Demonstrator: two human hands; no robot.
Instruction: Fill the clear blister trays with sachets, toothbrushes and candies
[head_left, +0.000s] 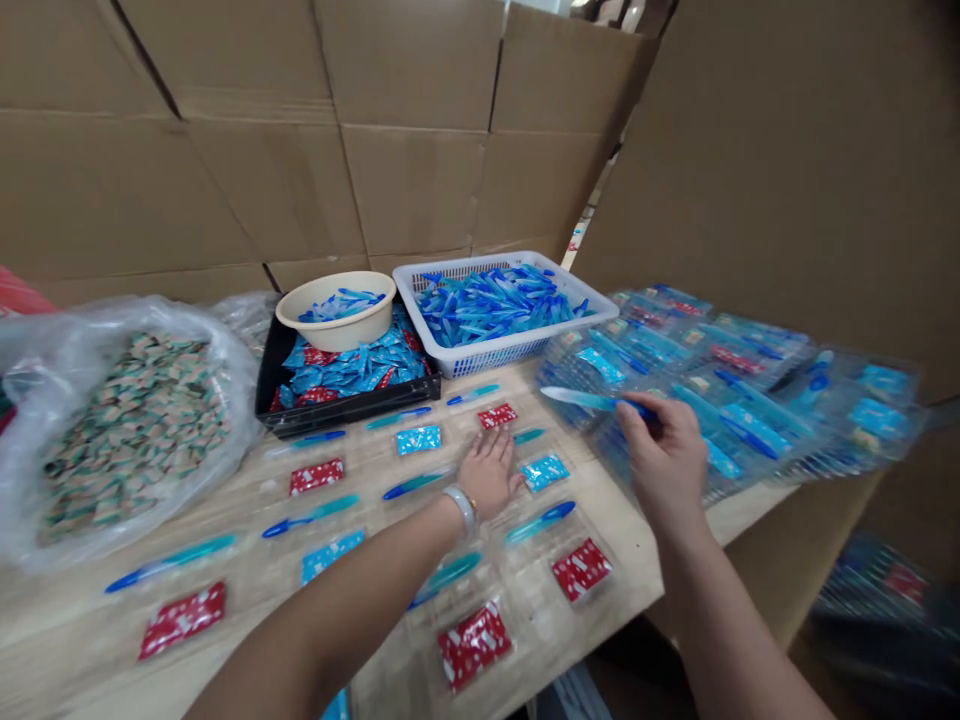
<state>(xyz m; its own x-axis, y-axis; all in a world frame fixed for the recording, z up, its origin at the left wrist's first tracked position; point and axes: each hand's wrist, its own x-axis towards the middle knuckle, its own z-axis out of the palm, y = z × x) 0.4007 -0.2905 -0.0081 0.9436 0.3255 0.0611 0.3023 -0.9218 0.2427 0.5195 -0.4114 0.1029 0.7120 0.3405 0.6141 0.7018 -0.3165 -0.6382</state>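
My right hand (666, 450) is closed around the dark end of a blue, white-tipped knife-shaped piece (581, 399), held at the right side of the table. My left hand (489, 475) lies flat with its fingers stretched out, over a clear tray between a red packet (498, 416) and a light-blue packet (545, 472). Part of a blue-green piece (529, 436) shows beside its fingers. Around it, clear trays on the table hold other such pieces (540, 522) and red packets (582, 570). A bracelet circles my left wrist.
A white basket (480, 357) of blue pieces stands at the back, beside a black tray (349, 412) of packets with a cream bowl (337, 330) on it. Stacked filled trays (739, 400) lie right, a plastic bag (240, 400) of small wrapped items left. Cardboard walls (420, 180) rise behind.
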